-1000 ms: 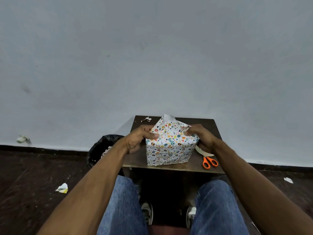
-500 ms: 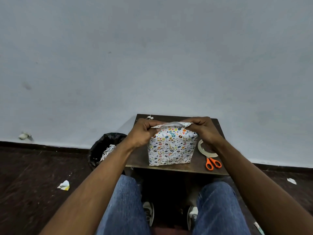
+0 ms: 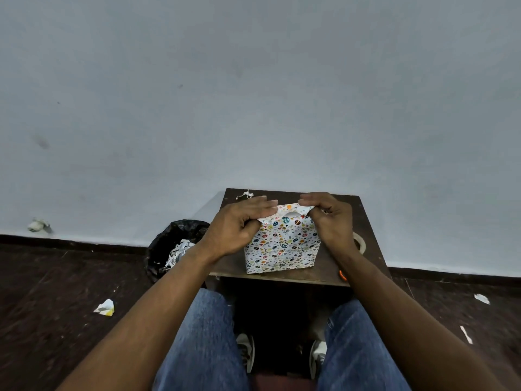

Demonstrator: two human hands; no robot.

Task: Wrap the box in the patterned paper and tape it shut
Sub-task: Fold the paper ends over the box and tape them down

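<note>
box point(image 3: 280, 244) on table point(image 3: 332, 275) | left hand point(image 3: 239, 222) flat, pressing top flap | right hand point(image 3: 328, 218) pinching paper corner, probably keeping folds tight for taping

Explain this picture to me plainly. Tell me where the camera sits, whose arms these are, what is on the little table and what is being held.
There is no machine here. The camera is worn on a person's head and looks forward and down, so the two arms reaching in from below are that person's own, with their jeans and shoes at the bottom.

On the small dark table stands a box covered in patterned paper. The left hand lies over the top left edge, fingers fairly straight, pressing the paper down. The right hand pinches a paper flap at the top right corner.

Beside the right wrist lies a roll of tape, partly hidden. A bit of orange peeks out by the forearm; it is too hidden to name. A black bin with paper scraps stands on the floor to the left.
</note>
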